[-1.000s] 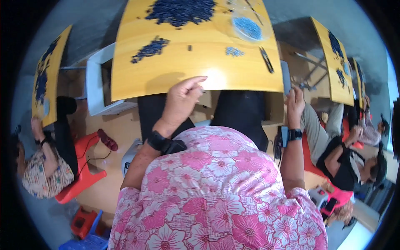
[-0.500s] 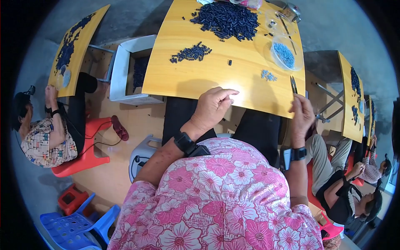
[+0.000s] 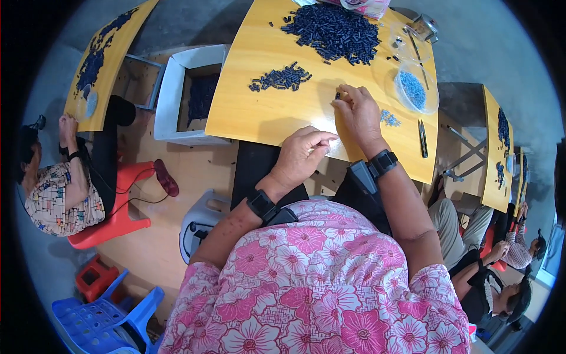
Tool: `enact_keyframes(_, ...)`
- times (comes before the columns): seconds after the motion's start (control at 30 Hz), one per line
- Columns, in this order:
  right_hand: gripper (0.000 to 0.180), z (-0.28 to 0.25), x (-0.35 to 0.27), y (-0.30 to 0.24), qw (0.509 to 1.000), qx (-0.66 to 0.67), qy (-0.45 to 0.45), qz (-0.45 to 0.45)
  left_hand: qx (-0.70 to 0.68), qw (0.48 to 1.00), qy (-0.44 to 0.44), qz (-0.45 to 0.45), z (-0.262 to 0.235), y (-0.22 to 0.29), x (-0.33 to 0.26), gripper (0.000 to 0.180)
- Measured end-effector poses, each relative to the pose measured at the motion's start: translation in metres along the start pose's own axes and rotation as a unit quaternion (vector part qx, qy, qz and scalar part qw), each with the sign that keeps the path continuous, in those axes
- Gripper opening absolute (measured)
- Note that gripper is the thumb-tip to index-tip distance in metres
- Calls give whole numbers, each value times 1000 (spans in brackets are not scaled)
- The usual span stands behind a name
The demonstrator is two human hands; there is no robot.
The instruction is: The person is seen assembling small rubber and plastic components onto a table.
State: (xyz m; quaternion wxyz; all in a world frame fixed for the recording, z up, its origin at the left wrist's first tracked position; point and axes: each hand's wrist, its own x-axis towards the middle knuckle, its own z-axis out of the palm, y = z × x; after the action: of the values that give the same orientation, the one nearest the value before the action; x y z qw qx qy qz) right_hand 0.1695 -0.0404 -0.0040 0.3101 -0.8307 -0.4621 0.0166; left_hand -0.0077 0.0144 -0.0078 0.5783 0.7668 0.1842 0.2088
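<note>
Over the near edge of the table [image 3: 236,115], my left hand [image 3: 299,154] is closed, its thumb and forefinger pinched together. Whatever it may hold is too small to make out. Further in, my right hand [image 3: 361,115] reaches forward with thumb and forefinger closed around a small black cylindrical piece [image 3: 338,95] on the table. To its right lie a little heap of pale blue bits [image 3: 389,118] and a pair of dark, pointed snips [image 3: 423,139]. A small pile of black pieces [image 3: 280,78] sits left of my right hand, with a far larger pile [image 3: 336,34] beyond.
A clear tub of blue bits [image 3: 437,97] stands at the right, with another clear container [image 3: 407,44] and a metal cup [image 3: 425,28] behind. An open white box [image 3: 171,118] adjoins the table's left side. Other people sit at tables on both sides.
My right hand has left the snips at the right edge and moved left and forward to the lone black piece. My left hand stays almost in place; the view has shifted slightly.
</note>
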Motion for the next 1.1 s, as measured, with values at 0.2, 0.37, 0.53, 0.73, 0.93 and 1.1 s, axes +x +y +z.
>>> enact_keyframes(0.2,16,-2,1,-8,1000,-3,-31,-6,19,1000,-8,-3,-3,0,2,25)
enact_keyframes(0.37,9,-4,-5,-7,993,-50,-7,-106,19,1000,-14,-14,-2,0,2,26)
enact_keyframes(0.53,7,-6,-17,-3,992,-60,-18,-108,-31,999,21,-37,0,-1,2,31)
enact_keyframes(0.73,10,-14,-38,-9,984,34,16,-173,-140,988,50,-39,6,-11,0,29)
enact_keyframes(0.93,21,-24,-72,-22,982,128,-17,-137,-224,965,4,-133,3,2,-10,25)
enact_keyframes(1.1,22,-40,-89,-26,973,145,13,-181,-202,970,-36,-133,0,18,-19,20)
